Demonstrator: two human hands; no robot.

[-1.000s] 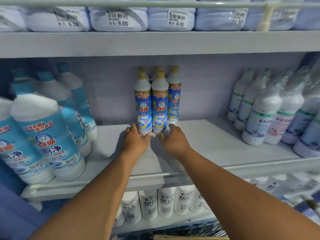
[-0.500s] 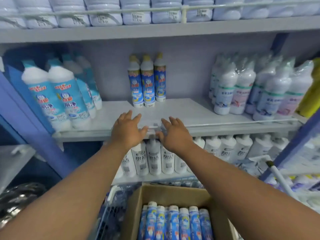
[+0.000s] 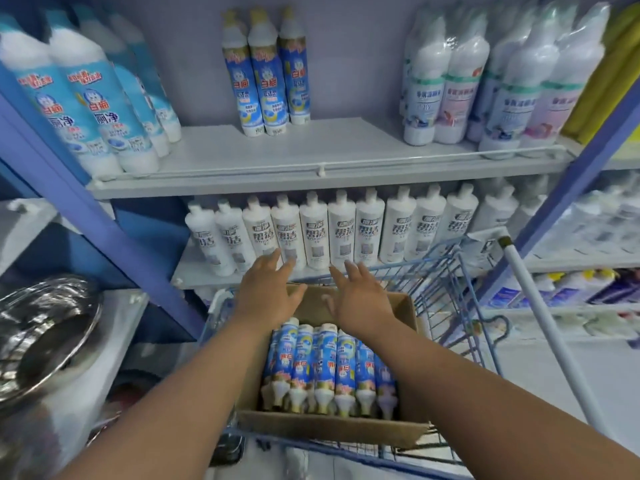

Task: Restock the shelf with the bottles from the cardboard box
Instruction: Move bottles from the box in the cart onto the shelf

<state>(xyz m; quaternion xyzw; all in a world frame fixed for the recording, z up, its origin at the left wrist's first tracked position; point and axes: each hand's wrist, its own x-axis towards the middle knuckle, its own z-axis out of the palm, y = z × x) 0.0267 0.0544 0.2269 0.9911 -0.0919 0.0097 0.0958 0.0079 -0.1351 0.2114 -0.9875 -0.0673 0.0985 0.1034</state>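
Observation:
A cardboard box point(image 3: 332, 427) sits in a blue wire cart point(image 3: 446, 292) below me. Several blue-labelled bottles point(image 3: 327, 367) lie in it, caps toward me. Three matching bottles point(image 3: 266, 74) stand at the back of the middle shelf point(image 3: 311, 161). My left hand point(image 3: 265, 296) hovers above the far end of the box, fingers spread, holding nothing. My right hand point(image 3: 356, 299) is beside it, also spread and empty.
Large teal-labelled bottles point(image 3: 86, 95) fill the shelf's left, wrapped white bottles point(image 3: 485, 81) its right. A row of white bottles point(image 3: 311, 230) lines the shelf below. A white pole point(image 3: 543, 306) leans at right. A shiny metal lid point(image 3: 45, 334) lies at left.
Both hands have left the bottles on the middle shelf and dropped down toward the box. My view has tilted down, bringing the box and cart into sight.

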